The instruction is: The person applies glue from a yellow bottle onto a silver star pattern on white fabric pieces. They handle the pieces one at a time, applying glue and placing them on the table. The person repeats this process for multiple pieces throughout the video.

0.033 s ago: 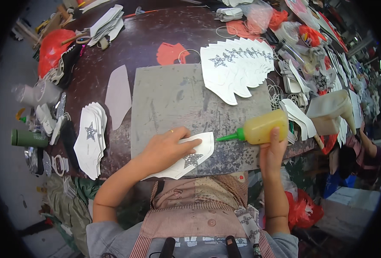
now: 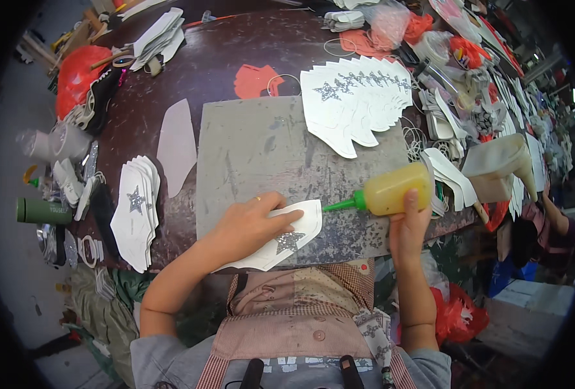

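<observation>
A stack of white star-marked pieces (image 2: 135, 217) lies at left. Your left hand (image 2: 248, 223) presses flat on 1 white piece (image 2: 281, 241) atop the grey mat (image 2: 261, 149); your right hand (image 2: 409, 227) grips the yellow glue bottle (image 2: 391, 189), nozzle just beside the piece's edge.

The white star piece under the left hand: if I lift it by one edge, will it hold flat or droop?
The white star piece looks like a thin flat cut-out, so it would probably droop. It overhangs the grey mat edge without sagging much, so some stiffness seems likely. It is likely light: the left hand pins it while the glue bottle nozzle nears.
</observation>
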The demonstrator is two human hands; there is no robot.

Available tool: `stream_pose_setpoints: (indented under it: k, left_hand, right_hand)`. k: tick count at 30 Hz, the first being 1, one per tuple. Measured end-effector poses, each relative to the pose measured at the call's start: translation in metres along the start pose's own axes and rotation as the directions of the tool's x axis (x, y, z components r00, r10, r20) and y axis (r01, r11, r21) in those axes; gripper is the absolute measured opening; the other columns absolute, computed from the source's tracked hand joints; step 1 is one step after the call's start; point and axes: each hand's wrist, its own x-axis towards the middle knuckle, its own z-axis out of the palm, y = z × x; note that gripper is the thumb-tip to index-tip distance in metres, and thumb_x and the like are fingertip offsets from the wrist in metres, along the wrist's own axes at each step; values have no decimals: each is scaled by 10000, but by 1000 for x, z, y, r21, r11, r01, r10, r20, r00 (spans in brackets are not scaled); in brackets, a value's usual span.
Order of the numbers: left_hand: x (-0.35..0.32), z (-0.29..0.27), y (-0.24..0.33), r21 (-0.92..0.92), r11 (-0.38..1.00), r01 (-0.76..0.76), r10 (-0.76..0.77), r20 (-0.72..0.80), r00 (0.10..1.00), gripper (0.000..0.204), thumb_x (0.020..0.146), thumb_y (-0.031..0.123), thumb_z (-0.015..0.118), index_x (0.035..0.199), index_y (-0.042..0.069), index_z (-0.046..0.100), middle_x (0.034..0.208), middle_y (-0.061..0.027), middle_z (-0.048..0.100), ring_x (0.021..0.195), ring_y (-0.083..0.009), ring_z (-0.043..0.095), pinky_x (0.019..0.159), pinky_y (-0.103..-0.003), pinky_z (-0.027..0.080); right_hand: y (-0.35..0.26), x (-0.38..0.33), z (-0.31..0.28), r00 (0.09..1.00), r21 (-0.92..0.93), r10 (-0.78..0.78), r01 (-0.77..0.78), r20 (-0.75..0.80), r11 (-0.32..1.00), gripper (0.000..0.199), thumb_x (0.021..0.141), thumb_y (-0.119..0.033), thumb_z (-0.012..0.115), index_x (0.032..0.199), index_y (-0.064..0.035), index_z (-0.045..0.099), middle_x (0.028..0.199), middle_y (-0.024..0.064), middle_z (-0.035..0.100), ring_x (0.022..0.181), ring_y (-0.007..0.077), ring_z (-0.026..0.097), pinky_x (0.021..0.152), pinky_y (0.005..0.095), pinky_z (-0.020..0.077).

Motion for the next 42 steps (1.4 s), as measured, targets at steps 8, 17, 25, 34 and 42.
stream_pose_setpoints:
  k: [8,17,25,34,42]
  left_hand:
    - [0,0,-1,-17,1000,0,0,-23,1000,376,811,211,733,1184,200,686,1008,-58,597,858,-236,633,646,-356,520]
    - [0,2,1,13,1000,12,-11,-66,998,408,755,143,785,1154,200,724,953,-48,596,798,-209,619,622,-330,515]
    - [-6,13,27,-148,955,258,-297,-431,852,325,795,80,776,1117,87,733,929,-54,567,730,-184,591,594,-313,495]
    - [-4,27,19,5,958,286,-262,-387,884,314,796,105,776,1105,79,726,906,-50,552,657,-162,560,557,-300,475]
    - [-6,27,18,7,957,291,-265,-390,882,321,800,116,775,1116,97,725,913,-48,554,662,-163,563,563,-307,475]
  right_hand:
    - [-1,7,26,999,-169,42,-42,-5,985,438,932,-322,712,1173,14,568,1028,41,617,934,122,586,842,277,484]
    - [-3,-30,3,1000,-314,19,-11,24,949,565,890,-402,748,1205,34,574,1072,58,622,983,122,574,873,268,460]
    - [-9,-49,13,994,64,16,-9,-107,998,506,947,-314,692,1274,21,502,1117,70,614,1007,146,595,901,297,477]
    - [4,-36,26,1000,-191,-18,14,-19,982,523,888,-380,757,1174,10,557,1035,34,597,940,106,556,843,253,446]
    - [3,-41,22,999,-262,-35,29,-16,965,530,896,-395,746,1171,17,557,1028,36,605,927,106,557,837,250,449]
